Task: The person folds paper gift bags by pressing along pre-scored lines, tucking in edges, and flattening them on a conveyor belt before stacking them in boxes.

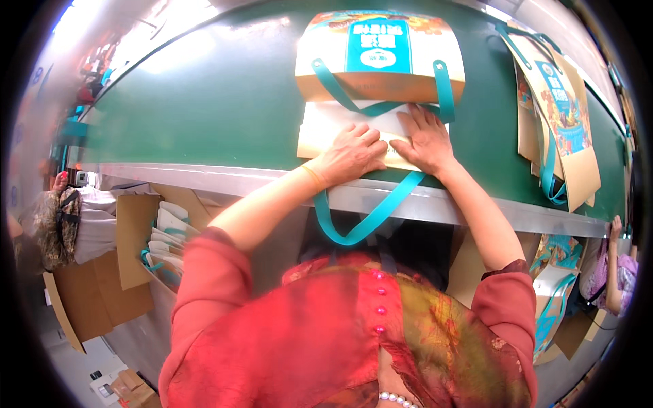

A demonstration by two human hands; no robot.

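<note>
A printed cream paper gift bag with teal strap handles lies on the green work surface in front of me. Its near part, a pale panel with a white inner side, is under both hands. My left hand has its fingers curled down and closed on the bag's near panel. Flat on the right side of that panel rests my right hand, fingers stretched and thumb apart. One teal strap loops down over the metal table edge toward me. Another teal strap lies across the bag beyond my fingertips.
More bags with teal straps are stacked on the table at right. A cardboard box holding several folded bags stands below the table at left; further bags are below at right. Another person's arm shows at far right.
</note>
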